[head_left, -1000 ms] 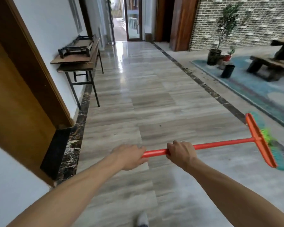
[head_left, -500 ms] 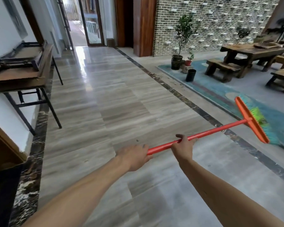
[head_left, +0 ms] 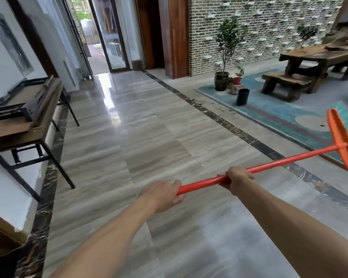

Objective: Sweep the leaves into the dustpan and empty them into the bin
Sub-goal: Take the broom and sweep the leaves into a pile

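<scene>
A person's two bare forearms reach forward over a polished grey tiled floor (head_left: pixel 129 137), both hands gripping an orange broom (head_left: pixel 289 160) held level in the air: the left hand (head_left: pixel 161 195) has its fingers curled round the near end of the handle, and the right hand (head_left: pixel 238 178) wraps the handle a little farther along. The broom head, with green bristles, sits at the right edge of view above a blue rug (head_left: pixel 279 109). Scattered brown leaves (head_left: pixel 219 108) lie far ahead along the floor's dark border strip, just beside the rug's left edge and near a black bin (head_left: pixel 242 96) standing on the rug's near-left corner.
</scene>
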The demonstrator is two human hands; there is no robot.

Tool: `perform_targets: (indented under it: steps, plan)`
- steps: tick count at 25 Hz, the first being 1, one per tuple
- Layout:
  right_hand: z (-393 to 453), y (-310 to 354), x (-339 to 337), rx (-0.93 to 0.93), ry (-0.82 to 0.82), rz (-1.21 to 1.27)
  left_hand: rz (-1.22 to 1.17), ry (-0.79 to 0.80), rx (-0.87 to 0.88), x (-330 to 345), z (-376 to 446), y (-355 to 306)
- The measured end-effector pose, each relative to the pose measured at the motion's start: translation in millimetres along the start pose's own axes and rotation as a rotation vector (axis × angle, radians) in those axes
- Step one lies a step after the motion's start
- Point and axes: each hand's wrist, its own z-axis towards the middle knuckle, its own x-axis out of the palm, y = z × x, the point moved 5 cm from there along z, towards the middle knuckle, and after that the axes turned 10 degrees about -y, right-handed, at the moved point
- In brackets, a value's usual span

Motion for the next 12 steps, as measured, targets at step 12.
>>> perform_targets:
  steps: [12]
  plan:
    - [137,125,211,-0.075,0.060,0.015,0.029,-0.015,-0.013,8,241,103]
